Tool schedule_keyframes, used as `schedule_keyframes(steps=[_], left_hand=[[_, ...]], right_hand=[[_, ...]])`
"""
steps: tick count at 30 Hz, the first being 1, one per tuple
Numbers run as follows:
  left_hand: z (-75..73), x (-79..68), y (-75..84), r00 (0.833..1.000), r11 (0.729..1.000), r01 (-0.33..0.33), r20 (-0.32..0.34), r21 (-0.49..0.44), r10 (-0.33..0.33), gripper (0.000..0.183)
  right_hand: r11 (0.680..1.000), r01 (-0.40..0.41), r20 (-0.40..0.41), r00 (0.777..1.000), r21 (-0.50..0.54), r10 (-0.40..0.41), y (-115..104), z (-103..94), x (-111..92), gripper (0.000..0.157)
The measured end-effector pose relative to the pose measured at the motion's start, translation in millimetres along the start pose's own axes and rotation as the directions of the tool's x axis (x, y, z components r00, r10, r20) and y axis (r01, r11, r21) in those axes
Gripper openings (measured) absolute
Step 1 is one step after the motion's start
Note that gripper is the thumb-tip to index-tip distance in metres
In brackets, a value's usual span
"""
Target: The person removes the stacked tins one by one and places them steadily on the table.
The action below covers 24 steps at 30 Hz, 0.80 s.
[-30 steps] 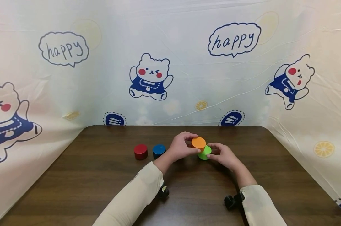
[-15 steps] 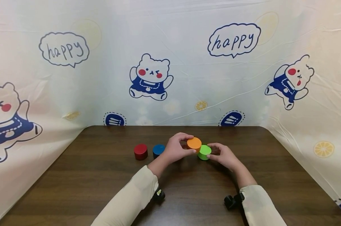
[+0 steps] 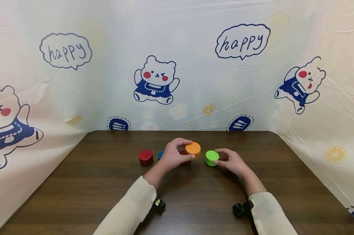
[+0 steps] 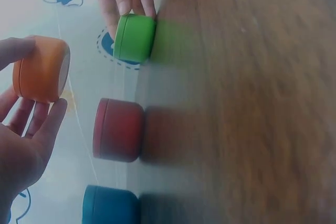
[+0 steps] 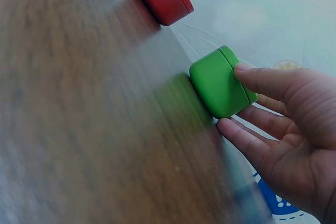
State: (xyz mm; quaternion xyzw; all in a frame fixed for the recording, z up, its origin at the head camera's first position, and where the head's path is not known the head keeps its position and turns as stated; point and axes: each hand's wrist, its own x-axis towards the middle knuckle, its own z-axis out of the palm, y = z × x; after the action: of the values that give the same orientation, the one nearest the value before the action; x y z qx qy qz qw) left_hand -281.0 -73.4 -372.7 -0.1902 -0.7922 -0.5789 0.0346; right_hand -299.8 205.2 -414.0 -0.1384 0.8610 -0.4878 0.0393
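Observation:
My left hand grips an orange round lidded container between thumb and fingers, held above the table. Below it stands a red container, mostly covered by that hand in the head view. To the left wait a blue container, partly hidden by the same hand, and another red container. A green container stands on the table, its seam near the top. My right hand holds the green one from the right, thumb on one side and fingers on the other.
Everything stands on a dark wood-grain table with rounded far corners. A pale printed cloth hangs behind it and along both sides. Black wrist cameras sit at both cuffs.
My left hand has carried the orange container leftward, off from over the green one to above the red one. The right hand and the green container have stayed put.

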Motion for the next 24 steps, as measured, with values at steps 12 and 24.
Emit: schedule_keyframes(steps=[12,24], left_hand=[[-16.6,-9.2,-2.0,0.999,1.000,0.005,-0.043,0.021,-0.004,0.045],[-36.0,-17.0,-6.5,0.995,0.998,0.003,-0.098,0.056,0.003,0.048]], right_hand=[[1.000,0.007,0.007,1.000,-0.006,-0.007,1.2,-0.3,0.2,0.050],[1.000,-0.001,0.005,1.000,-0.003,0.001,0.9,-0.1,0.5,0.050]])
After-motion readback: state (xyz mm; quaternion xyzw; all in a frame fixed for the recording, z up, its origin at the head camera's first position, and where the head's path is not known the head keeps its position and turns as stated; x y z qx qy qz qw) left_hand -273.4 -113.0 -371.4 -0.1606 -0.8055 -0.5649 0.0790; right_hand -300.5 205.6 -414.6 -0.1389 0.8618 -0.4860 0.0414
